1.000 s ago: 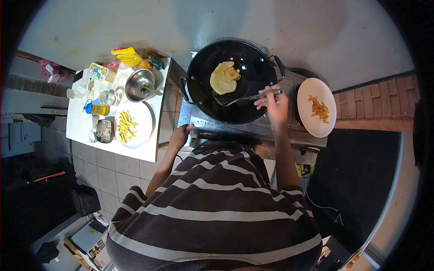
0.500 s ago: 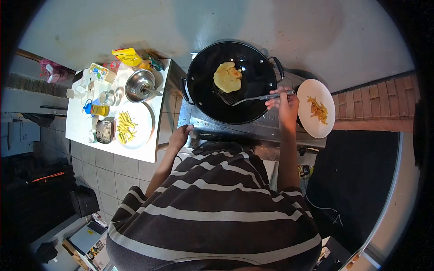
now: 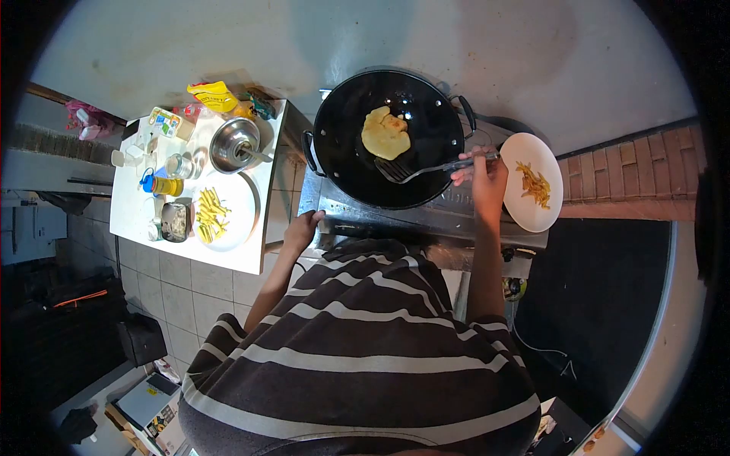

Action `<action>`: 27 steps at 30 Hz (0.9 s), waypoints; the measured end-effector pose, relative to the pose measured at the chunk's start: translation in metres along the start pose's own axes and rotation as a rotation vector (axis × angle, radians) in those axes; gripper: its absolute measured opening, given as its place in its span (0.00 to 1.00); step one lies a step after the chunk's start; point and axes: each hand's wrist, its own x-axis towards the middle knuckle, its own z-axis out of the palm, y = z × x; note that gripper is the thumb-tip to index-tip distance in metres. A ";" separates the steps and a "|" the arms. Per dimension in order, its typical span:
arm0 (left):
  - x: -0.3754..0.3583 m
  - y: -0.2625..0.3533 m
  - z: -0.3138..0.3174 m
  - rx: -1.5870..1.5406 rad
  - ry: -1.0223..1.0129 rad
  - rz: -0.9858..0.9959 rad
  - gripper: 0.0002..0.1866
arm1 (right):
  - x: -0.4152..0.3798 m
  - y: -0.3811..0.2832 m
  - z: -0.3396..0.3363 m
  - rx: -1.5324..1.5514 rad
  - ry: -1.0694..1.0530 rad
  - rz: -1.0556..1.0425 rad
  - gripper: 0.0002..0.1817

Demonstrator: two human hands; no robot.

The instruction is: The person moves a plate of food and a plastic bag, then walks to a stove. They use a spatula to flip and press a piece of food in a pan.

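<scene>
My right hand (image 3: 480,173) is closed around the grey handle of a slotted spatula (image 3: 426,169). Its slotted head lies inside the black wok (image 3: 342,163), right at the lower edge of a flat, pale-golden piece of dough (image 3: 385,137) with a browned, folded top. My left hand (image 3: 306,228) has its fingers curled at the front left corner of the metal stove (image 3: 357,213), on which the wok stands. Close to the right of my right hand is a white plate (image 3: 525,216) with a small heap of fried strips (image 3: 534,185).
On the left, a white table (image 3: 129,213) carries a plate (image 3: 242,228) of pale cut strips, a steel bowl (image 3: 220,144) with a utensil in it, an oil bottle (image 3: 167,185), jars and a yellow packet (image 3: 213,96). A brick ledge (image 3: 623,178) runs at the right.
The spatula head has tilted, showing its slots more plainly against the dough's lower edge. The dough has shifted slightly right, and so has my right hand. My left hand stays put.
</scene>
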 end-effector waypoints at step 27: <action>0.000 0.000 -0.001 -0.001 -0.024 -0.024 0.34 | -0.027 -0.083 0.039 -0.740 -0.211 -0.453 0.12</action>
